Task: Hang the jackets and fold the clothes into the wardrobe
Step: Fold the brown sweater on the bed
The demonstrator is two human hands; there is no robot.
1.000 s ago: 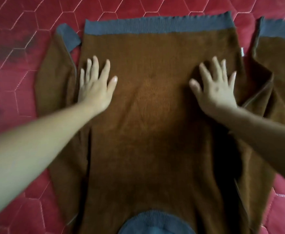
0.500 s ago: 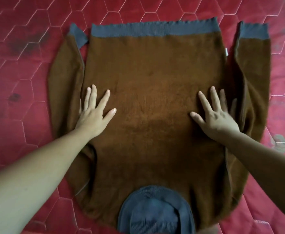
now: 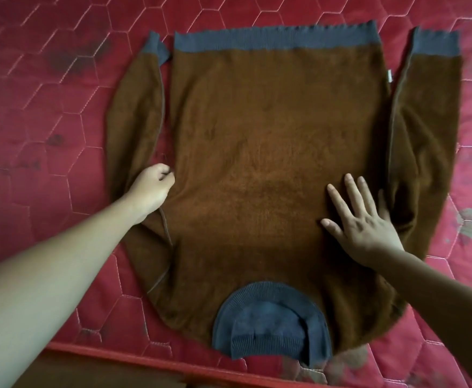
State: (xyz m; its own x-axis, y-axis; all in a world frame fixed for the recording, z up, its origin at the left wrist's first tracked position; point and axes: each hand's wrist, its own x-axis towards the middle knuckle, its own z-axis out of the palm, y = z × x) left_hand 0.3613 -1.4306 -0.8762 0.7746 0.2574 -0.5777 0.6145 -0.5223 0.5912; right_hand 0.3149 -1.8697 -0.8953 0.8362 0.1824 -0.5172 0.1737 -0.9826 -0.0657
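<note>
Brown sweater (image 3: 271, 163) flat on the red quilted mattress (image 3: 33, 121), hem at 12 o'clock, grey collar (image 3: 271, 326) at 6 o'clock. My left hand (image 3: 152, 186), at 9 o'clock, curls its fingers round the sweater's side edge. My right hand (image 3: 363, 219), at 4 o'clock, lies flat on the fabric, fingers straight and spread.

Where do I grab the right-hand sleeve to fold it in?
Probably best: pinch its grey cuff, coming from the outer right side. The sleeve lies flat and straight beside the sweater body, and the cuff is its free end.
</note>
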